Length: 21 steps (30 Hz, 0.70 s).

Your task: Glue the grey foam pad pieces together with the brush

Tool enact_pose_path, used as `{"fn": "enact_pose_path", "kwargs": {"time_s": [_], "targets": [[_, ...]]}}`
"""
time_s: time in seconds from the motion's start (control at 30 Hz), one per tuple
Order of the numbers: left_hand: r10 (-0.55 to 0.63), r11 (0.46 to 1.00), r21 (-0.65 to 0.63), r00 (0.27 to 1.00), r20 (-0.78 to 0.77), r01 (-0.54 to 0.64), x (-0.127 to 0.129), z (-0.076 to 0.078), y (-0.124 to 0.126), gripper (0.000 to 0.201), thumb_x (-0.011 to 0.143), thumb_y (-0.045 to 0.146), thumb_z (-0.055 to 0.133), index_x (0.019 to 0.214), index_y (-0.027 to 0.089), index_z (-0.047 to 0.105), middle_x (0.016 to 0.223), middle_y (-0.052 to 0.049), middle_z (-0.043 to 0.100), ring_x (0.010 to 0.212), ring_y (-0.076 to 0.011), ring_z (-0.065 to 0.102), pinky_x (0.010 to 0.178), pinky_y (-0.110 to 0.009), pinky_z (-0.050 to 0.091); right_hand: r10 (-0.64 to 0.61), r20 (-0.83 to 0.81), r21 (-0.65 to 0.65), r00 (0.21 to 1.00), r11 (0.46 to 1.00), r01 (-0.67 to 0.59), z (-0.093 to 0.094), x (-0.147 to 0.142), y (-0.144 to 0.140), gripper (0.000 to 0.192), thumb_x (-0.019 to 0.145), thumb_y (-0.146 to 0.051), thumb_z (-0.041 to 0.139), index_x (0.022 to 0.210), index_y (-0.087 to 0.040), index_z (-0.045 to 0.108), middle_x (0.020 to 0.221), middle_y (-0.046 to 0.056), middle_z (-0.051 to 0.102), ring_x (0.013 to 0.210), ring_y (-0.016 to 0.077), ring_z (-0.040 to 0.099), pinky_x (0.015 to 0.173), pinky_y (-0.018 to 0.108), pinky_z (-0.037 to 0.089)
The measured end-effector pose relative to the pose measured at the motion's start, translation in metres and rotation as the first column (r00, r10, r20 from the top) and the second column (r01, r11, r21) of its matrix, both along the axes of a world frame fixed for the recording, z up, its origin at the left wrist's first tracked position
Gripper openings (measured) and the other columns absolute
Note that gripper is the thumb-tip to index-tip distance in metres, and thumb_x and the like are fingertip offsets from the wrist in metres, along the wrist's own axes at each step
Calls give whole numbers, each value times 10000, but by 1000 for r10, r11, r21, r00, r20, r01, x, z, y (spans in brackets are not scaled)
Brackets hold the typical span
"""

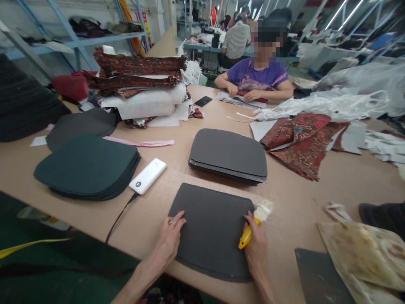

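A dark grey, round-cornered panel [215, 232] lies flat at the near edge of the table, between my two hands. My left hand [172, 234], with a ring on one finger, is closed at the panel's left edge, fingertips on its top. At the right edge, my right hand [257, 242] holds a brush [249, 234] with a yellow handle and pale bristles that point away from me. The fingertips of that hand also touch the panel's edge. Just beyond lies a stack of similar dark panels [228, 154].
Left are a dark green-black stack [85, 166], a white power bank [148, 176] with a cable, and a pink strip [142, 142]. Patterned fabric piles [139, 67] stand behind. Right are patterned cloth [300, 139] and a stained bag [363, 249]. A co-worker [256, 76] sits opposite, handling fabric.
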<state>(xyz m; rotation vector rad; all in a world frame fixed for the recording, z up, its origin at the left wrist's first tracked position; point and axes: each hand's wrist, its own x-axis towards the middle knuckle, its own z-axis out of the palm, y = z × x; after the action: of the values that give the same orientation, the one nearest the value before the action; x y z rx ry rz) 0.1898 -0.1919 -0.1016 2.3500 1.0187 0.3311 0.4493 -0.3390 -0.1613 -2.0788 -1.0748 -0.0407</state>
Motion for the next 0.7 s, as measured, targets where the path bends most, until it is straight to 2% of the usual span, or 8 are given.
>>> {"fn": "enact_pose_path", "kwargs": {"time_s": [0.17, 0.3, 0.4, 0.5, 0.6, 0.7], "targets": [[-8, 999, 31, 999, -35, 9, -5, -3, 4, 377, 759, 96, 393, 1066, 206, 582, 1215, -92, 561, 1033, -225, 543, 891, -411, 476, -1, 45, -49, 999, 999, 3, -2, 0, -4, 314, 913, -314, 355, 1113, -164, 545, 1232, 176, 531, 1148, 286, 498, 857, 465, 455], [14, 999, 41, 1000, -20, -13, -7, -16, 5, 412, 782, 107, 365, 1119, 223, 573, 1198, -83, 574, 1070, -225, 539, 941, -416, 456, -12, 139, -8, 990, 1000, 13, 12, -8, 9, 246, 886, -314, 450, 1052, -164, 553, 1206, 174, 556, 1151, 290, 505, 895, 478, 442], [58, 998, -23, 998, -1, -58, -6, -24, 2, 471, 769, 69, 345, 1141, 249, 569, 1212, -68, 563, 1089, -221, 525, 927, -405, 467, 57, 205, 40, 977, 997, -67, 30, -29, 39, 181, 857, -227, 520, 1032, -189, 545, 1199, 149, 573, 1148, 269, 516, 912, 469, 435], [82, 993, -84, 996, 24, -80, -6, -33, -2, 521, 751, 46, 355, 1160, 297, 558, 1226, -50, 551, 1097, -216, 517, 919, -402, 472, 223, 250, 49, 942, 969, -242, 45, -55, 78, 215, 839, -130, 533, 1040, -207, 531, 1220, 140, 566, 1144, 251, 523, 869, 433, 462], [89, 988, -128, 995, 54, -81, -7, -38, -7, 498, 756, 56, 378, 1161, 284, 557, 1224, -66, 545, 1083, -215, 516, 908, -403, 478, 368, 269, 19, 890, 922, -387, 48, -75, 114, 226, 846, -92, 501, 1043, -202, 519, 1250, 157, 543, 1164, 251, 506, 859, 435, 465], [87, 984, -165, 991, 103, -69, -9, -28, -5, 412, 780, 87, 399, 1111, 251, 581, 1179, -86, 562, 1053, -215, 526, 896, -411, 482, 405, 258, -24, 877, 910, -413, 42, -83, 137, 213, 859, -118, 483, 1056, -195, 516, 1269, 163, 524, 1192, 259, 475, 876, 457, 455]]}}
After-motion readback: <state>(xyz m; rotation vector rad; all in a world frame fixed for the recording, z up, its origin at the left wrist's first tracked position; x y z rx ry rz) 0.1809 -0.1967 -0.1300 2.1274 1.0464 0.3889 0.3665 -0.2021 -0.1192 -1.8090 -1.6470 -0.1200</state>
